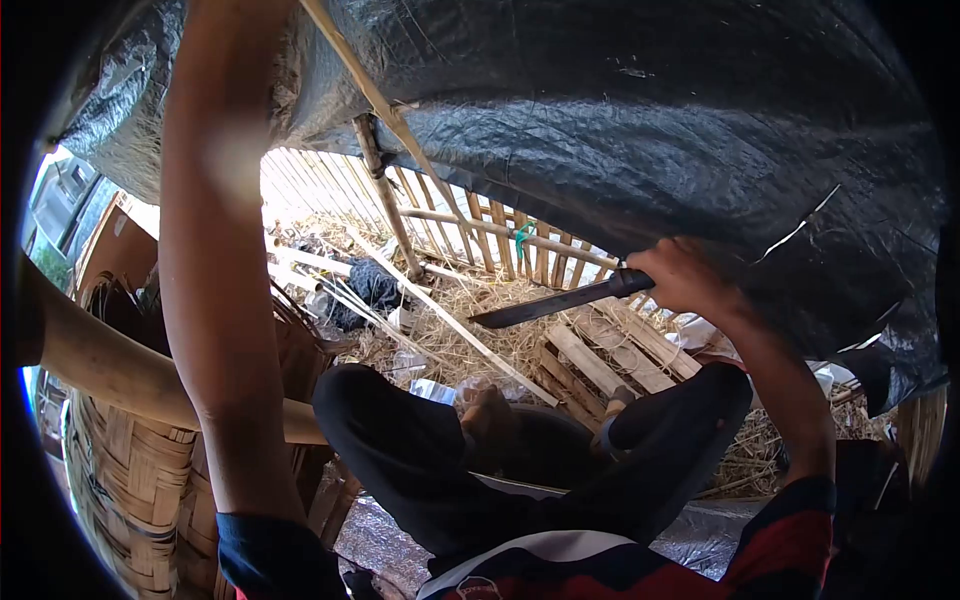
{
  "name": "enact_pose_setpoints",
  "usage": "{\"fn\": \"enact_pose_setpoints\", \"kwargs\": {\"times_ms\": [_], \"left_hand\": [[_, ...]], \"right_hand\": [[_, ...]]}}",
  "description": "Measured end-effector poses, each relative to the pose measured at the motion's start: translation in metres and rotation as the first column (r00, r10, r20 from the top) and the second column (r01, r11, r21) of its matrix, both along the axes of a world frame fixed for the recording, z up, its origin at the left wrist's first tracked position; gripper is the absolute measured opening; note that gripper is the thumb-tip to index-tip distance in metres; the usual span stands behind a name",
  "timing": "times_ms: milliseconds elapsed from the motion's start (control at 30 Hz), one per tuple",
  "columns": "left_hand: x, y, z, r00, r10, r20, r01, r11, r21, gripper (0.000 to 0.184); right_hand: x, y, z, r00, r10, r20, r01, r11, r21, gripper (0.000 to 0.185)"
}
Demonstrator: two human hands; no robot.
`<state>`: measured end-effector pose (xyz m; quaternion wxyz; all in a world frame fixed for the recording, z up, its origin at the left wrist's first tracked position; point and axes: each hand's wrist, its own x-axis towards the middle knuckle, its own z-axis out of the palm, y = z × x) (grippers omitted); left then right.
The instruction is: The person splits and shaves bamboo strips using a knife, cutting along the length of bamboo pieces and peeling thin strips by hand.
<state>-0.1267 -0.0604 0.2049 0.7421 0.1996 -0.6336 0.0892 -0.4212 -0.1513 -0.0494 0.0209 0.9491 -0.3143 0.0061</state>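
My right hand [680,275] is closed around the black handle of a machete [555,303]. The dark blade points left and slightly down, above the straw and in front of my knees. My left arm [215,300] reaches straight up past the top edge, so its hand is out of view. Close to that arm, a thin bamboo pole [385,110] slants down from the top edge toward the slatted bamboo fence [500,235]. Overhead and to the right hangs a black plastic sheet [650,140], close behind my right hand.
Wooden slats [590,360] lie on straw [480,300] beyond my bent knees. A woven bamboo basket [135,480] stands at left, with a thick bamboo pole [120,370] across it. An upright post [388,195] and black netting [370,285] are farther ahead.
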Motion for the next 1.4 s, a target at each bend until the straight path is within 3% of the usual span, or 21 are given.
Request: {"fn": "enact_pose_setpoints", "kwargs": {"times_ms": [167,233,333,400,467,500,533,567,600,733,800,833,867,900,967,1000,1100,1167,1300,1367,1400], "left_hand": [[0.032,0.027,-0.011,0.989,0.147,-0.019,-0.148,0.987,-0.060,0.020],[0.044,0.037,-0.029,0.982,0.186,-0.042,-0.189,0.980,-0.069,0.020],[0.052,0.045,-0.070,0.953,0.284,-0.107,-0.291,0.955,-0.054,0.022],[0.050,0.045,-0.097,0.899,0.400,-0.178,-0.410,0.912,-0.020,0.022],[0.054,0.043,-0.118,0.878,0.429,-0.213,-0.434,0.901,0.028,0.023],[0.066,0.045,-0.124,0.938,0.282,-0.202,-0.285,0.958,0.015,0.023],[0.079,0.046,-0.131,0.972,0.129,-0.196,-0.130,0.991,0.008,0.023],[0.087,0.044,-0.138,0.965,-0.193,-0.177,0.194,0.981,-0.015,0.023],[0.088,0.039,-0.148,0.965,-0.192,-0.176,0.194,0.981,-0.008,0.023],[0.062,0.005,-0.213,0.842,0.344,-0.416,-0.294,0.938,0.181,0.026],[0.084,0.002,-0.259,0.924,0.326,-0.199,-0.261,0.919,0.295,0.027],[0.082,0.001,-0.256,0.925,0.327,-0.196,-0.261,0.918,0.300,0.027],[0.078,0.002,-0.251,0.900,0.292,-0.325,-0.190,0.932,0.310,0.029],[0.076,0.004,-0.247,0.854,0.260,-0.451,-0.125,0.944,0.306,0.032],[0.082,0.014,-0.246,0.905,0.170,-0.390,-0.039,0.946,0.322,0.040],[0.084,0.019,-0.247,0.941,0.070,-0.332,0.052,0.938,0.343,0.048],[0.092,0.024,-0.261,0.924,0.064,-0.377,0.097,0.914,0.393,0.053],[0.100,0.024,-0.272,0.945,-0.001,-0.328,0.158,0.877,0.454,0.054],[0.089,0.022,-0.272,0.983,0.012,-0.184,0.075,0.886,0.458,0.047],[0.067,0.038,-0.246,0.929,0.300,-0.217,-0.193,0.893,0.406,0.036],[0.063,0.043,-0.237,0.929,0.258,-0.267,-0.180,0.942,0.283,0.027]], "right_hand": [[-0.044,-0.007,-0.055,0.929,-0.343,0.141,0.313,0.929,0.197,0.036],[-0.054,-0.008,-0.071,0.790,-0.554,0.264,0.455,0.817,0.354,0.049],[-0.059,-0.002,-0.070,0.699,-0.572,0.429,0.500,0.820,0.279,0.041],[-0.066,-0.012,-0.082,0.665,-0.619,0.418,0.501,0.785,0.365,0.043],[-0.071,-0.016,-0.102,0.549,-0.578,0.603,0.487,0.808,0.331,0.043],[-0.070,-0.015,-0.093,0.547,-0.639,0.541,0.416,0.768,0.486,0.040],[-0.070,-0.014,-0.092,0.548,-0.642,0.536,0.413,0.765,0.494,0.040],[-0.069,-0.012,-0.093,0.540,-0.644,0.542,0.411,0.763,0.498,0.039],[-0.070,-0.011,-0.092,0.532,-0.646,0.548,0.409,0.762,0.502,0.038],[-0.057,0.005,-0.085,0.554,-0.661,0.506,0.360,0.738,0.570,0.032],[-0.047,0.015,-0.093,0.509,-0.697,0.505,0.296,0.693,0.658,0.029],[-0.037,0.024,-0.090,0.462,-0.767,0.445,0.270,0.600,0.753,0.030],[-0.026,0.036,-0.088,0.418,-0.829,0.370,0.236,0.493,0.837,0.030],[-0.017,0.045,-0.098,0.387,-0.832,0.397,0.151,0.482,0.863,0.029],[0.004,0.062,-0.108,0.320,-0.864,0.389,0.017,0.415,0.909,0.026],[0.012,0.066,-0.114,0.330,-0.849,0.413,-0.038,0.425,0.904,0.025],[0.030,0.077,-0.113,0.372,-0.842,0.391,-0.008,0.418,0.908,0.024],[0.041,0.082,-0.125,0.446,-0.762,0.471,0.040,0.542,0.840,0.023],[0.068,0.103,-0.144,0.436,-0.695,0.571,0.088,0.665,0.742,0.026],[0.086,0.117,-0.153,0.391,-0.732,0.557,0.077,0.629,0.773,0.027],[0.094,0.123,-0.160,0.345,-0.771,0.535,0.068,0.589,0.805,0.028]]}}
